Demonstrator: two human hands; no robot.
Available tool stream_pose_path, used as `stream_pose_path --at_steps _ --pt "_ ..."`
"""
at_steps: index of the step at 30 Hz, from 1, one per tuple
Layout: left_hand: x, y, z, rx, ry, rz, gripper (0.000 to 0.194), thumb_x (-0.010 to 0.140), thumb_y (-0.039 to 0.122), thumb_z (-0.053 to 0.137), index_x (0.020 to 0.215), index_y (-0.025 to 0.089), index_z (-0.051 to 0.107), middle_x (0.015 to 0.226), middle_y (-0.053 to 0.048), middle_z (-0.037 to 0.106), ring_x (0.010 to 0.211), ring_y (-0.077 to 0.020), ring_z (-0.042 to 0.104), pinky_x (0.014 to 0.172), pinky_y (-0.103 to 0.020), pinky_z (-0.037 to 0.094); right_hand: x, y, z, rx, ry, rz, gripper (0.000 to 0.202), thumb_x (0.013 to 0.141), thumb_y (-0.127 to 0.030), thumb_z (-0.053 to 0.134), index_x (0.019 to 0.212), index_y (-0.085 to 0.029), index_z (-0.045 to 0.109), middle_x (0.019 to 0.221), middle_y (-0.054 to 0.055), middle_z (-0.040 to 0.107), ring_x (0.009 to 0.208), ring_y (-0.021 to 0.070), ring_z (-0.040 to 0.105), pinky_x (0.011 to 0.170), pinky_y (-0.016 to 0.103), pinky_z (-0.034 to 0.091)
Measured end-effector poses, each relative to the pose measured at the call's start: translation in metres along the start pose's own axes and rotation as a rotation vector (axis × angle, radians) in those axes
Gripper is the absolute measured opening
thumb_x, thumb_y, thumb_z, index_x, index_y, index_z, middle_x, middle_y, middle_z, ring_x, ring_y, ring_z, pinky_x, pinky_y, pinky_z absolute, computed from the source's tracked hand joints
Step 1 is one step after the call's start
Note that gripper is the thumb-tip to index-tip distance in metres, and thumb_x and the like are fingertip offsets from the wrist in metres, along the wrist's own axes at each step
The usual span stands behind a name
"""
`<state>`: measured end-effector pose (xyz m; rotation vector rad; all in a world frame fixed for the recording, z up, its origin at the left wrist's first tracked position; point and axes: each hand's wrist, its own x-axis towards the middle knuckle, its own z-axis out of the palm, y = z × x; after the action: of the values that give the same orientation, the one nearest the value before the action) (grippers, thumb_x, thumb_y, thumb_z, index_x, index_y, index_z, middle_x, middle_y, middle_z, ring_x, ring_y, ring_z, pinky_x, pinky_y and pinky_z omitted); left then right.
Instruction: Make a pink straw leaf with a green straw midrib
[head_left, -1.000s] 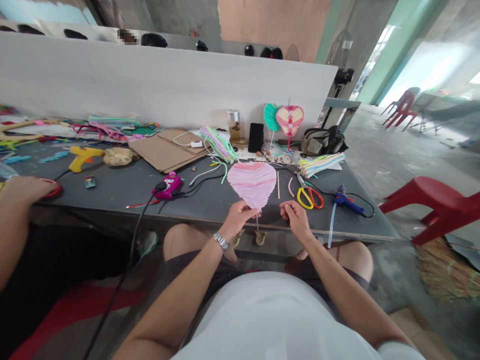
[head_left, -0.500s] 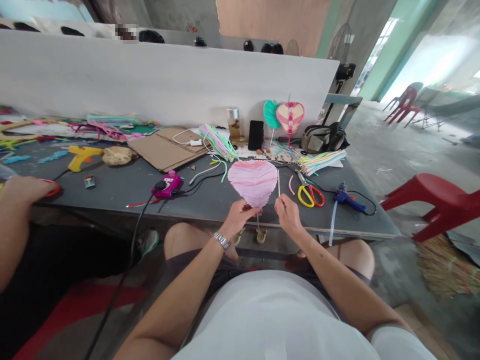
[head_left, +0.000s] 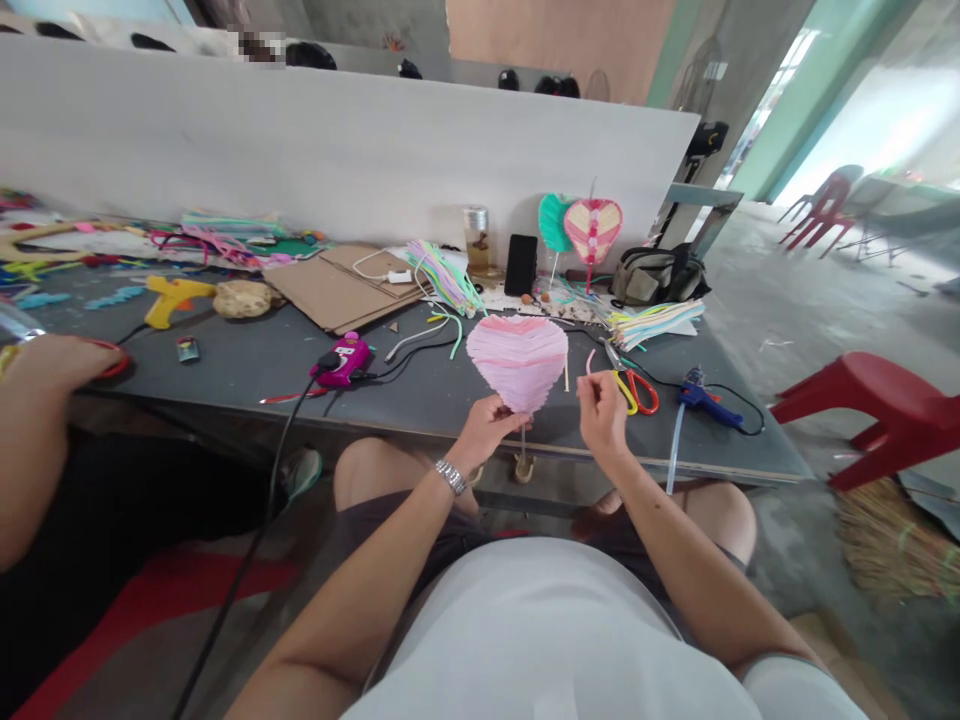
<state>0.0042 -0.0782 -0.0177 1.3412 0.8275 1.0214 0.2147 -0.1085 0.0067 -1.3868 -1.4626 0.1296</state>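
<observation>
My left hand [head_left: 491,428] grips a pink heart-shaped fan [head_left: 519,362] near its lower tip, and the fan stands upright above the table's front edge. Right of it, my right hand [head_left: 602,408] is raised with curled fingers, just below a short pink strip [head_left: 590,362]; whether the fingers pinch anything is too small to tell. A thin pale stick [head_left: 567,373] lies between the fan and that hand. Scissors with yellow and red handles [head_left: 643,393] lie just beyond my right hand, which partly hides them.
A blue glue gun [head_left: 709,402] lies at the right. On the left are a magenta device [head_left: 349,360] with cables, cardboard [head_left: 337,290] and a yellow glue gun [head_left: 174,300]. Farther back stand a jar [head_left: 478,240] and a phone [head_left: 520,265]. A person's hand [head_left: 64,362] rests at far left.
My right hand has moved right, away from the pale stick, toward the pink strip and scissors. My left hand still holds the fan. The whole view has shifted slightly.
</observation>
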Motion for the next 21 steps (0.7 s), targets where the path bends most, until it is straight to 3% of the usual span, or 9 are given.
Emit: stream_pose_path --at_steps 3,6,11,15,21 --pt "0.001 0.0 0.0 -0.001 0.006 -0.001 0.039 0.07 0.043 0.086 0.094 0.014 0.075 0.082 -0.008 0.079 0.076 -0.024 0.075 0.07 -0.032 0.058 -0.003 0.01 -0.017 0.039 0.013 0.083 0.017 0.093 -0.035 0.057 0.079 -0.025 0.053 0.07 0.0 0.055 0.066 0.0186 0.05 0.069 0.034 0.042" --pt "0.001 0.0 -0.001 0.009 0.011 0.003 0.038 0.07 0.043 0.085 0.093 0.014 0.074 0.081 -0.008 0.079 0.076 -0.0243 0.075 0.07 -0.032 0.057 -0.007 0.014 -0.019 0.117 -0.026 0.144 0.009 0.082 -0.032 0.065 0.082 -0.024 0.061 0.08 0.004 0.066 0.077 0.0214 0.059 0.076 0.036 0.047" --pt "-0.001 0.003 -0.001 0.045 0.007 0.014 0.034 0.073 0.04 0.084 0.093 0.015 0.076 0.079 -0.006 0.079 0.075 -0.024 0.074 0.072 -0.033 0.058 -0.005 0.009 0.009 0.313 -0.122 0.29 0.024 0.083 -0.044 0.064 0.089 -0.021 0.069 0.071 0.004 0.07 0.065 0.0198 0.063 0.062 0.032 0.051" --pt "-0.002 0.006 0.0 0.055 0.0 0.017 0.038 0.07 0.042 0.086 0.093 0.014 0.076 0.079 -0.006 0.079 0.073 -0.0235 0.073 0.071 -0.033 0.058 0.0 0.0 0.031 0.416 -0.174 0.349 0.035 0.075 -0.056 0.072 0.075 -0.021 0.069 0.062 0.002 0.066 0.055 0.0162 0.056 0.051 0.028 0.044" --pt "-0.003 0.009 0.001 0.016 -0.009 -0.005 0.048 0.076 0.053 0.081 0.097 0.01 0.078 0.085 -0.01 0.081 0.075 -0.0249 0.076 0.071 -0.034 0.06 -0.001 -0.014 0.031 0.443 -0.198 0.341 0.035 0.071 -0.052 0.075 0.061 -0.02 0.065 0.055 -0.001 0.059 0.054 0.0137 0.048 0.053 0.027 0.04"
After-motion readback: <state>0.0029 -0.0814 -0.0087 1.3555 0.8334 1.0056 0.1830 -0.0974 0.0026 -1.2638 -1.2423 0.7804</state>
